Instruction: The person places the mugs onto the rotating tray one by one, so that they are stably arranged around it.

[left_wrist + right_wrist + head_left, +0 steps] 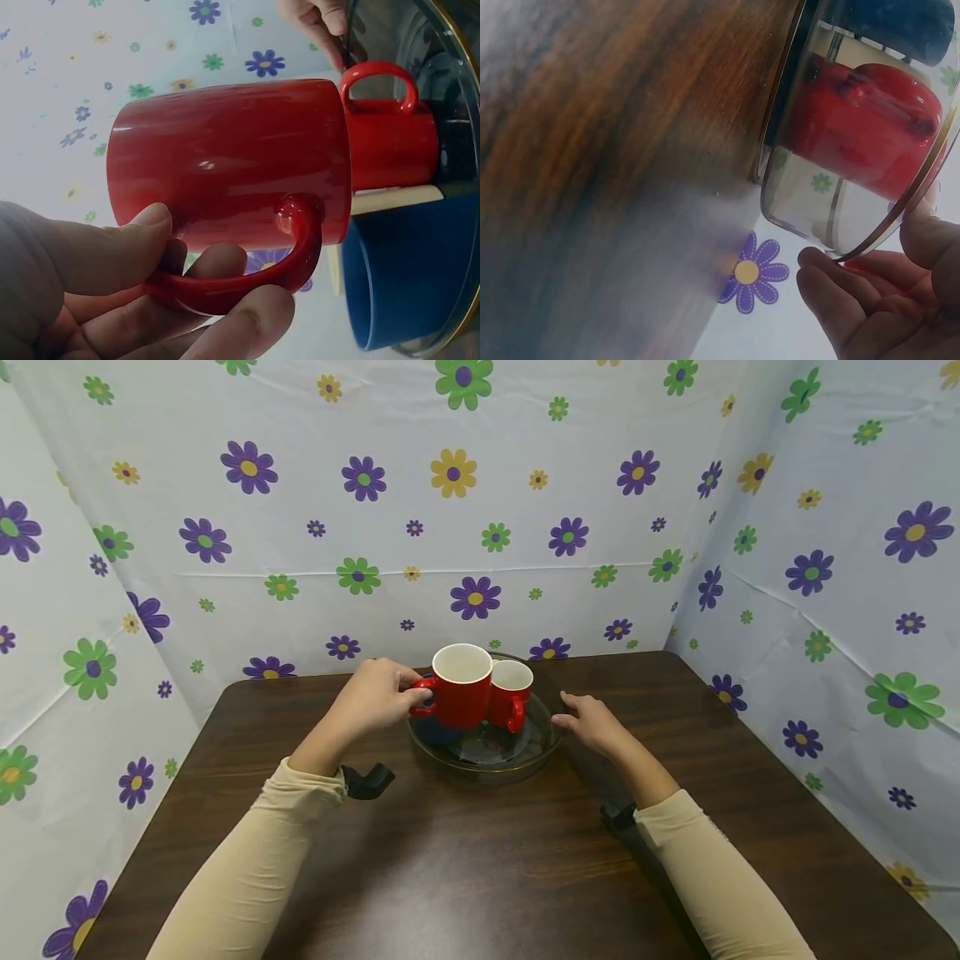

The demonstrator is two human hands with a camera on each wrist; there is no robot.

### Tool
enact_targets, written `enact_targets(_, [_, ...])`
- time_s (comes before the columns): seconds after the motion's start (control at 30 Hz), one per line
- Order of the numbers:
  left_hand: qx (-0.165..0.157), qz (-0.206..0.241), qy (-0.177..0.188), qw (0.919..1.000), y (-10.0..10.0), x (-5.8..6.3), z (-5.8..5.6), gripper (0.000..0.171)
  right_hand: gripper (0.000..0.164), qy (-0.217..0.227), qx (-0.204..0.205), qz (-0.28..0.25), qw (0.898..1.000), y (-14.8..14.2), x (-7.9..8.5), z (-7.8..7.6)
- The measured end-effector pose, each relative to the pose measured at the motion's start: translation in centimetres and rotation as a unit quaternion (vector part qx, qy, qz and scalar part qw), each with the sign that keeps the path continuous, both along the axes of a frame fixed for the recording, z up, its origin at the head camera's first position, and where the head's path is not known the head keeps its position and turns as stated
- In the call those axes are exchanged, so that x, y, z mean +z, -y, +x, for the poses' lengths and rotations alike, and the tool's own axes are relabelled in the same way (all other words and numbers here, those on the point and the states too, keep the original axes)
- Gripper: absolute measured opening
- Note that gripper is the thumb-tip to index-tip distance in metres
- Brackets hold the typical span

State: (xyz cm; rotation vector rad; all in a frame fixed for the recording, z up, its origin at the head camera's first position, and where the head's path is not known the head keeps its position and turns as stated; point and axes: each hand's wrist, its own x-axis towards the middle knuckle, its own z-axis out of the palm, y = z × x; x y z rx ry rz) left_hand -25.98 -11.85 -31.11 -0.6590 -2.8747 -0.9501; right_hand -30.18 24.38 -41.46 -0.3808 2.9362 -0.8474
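My left hand (378,695) grips a red mug (462,689) with a white inside by its handle. The left wrist view shows the fingers curled through that handle. Held upright, this mug is raised over a clear glass bowl (487,768) with a gold rim. A second red mug (510,693) stands in the bowl, its handle facing me. Beside it is a blue cup (412,270), mostly hidden in the head view by the raised mug. At the bowl's right side, my right hand (596,725) pinches the rim between thumb and fingers.
Under the bowl is a dark brown wooden table (480,860). Flower-patterned white cloth (300,543) hangs behind the table and along both sides. A cream-coloured piece (397,199) lies between the blue cup and the second red mug; its kind is unclear.
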Motion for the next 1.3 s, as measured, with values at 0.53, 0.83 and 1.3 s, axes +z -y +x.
enact_targets(0.53, [0.005, -0.006, 0.024, 0.9997, -2.0, -2.6, -1.2, 0.019, 0.063, 0.003, 0.0, -0.004, 1.0, 0.2, 0.4, -0.1])
enact_targets(0.83, [0.009, -0.013, 0.052, 0.9985, -3.2, -4.0, -1.5, 0.018, 0.061, 0.0, -0.005, -0.003, 1.0, -0.1, 0.3, 0.0])
enact_targets(1.3, [0.005, -0.021, 0.06, 0.998, -4.0, -6.1, -1.9, 0.017, 0.061, -0.001, -0.004, -0.004, 1.0, 0.1, 0.0, 0.1])
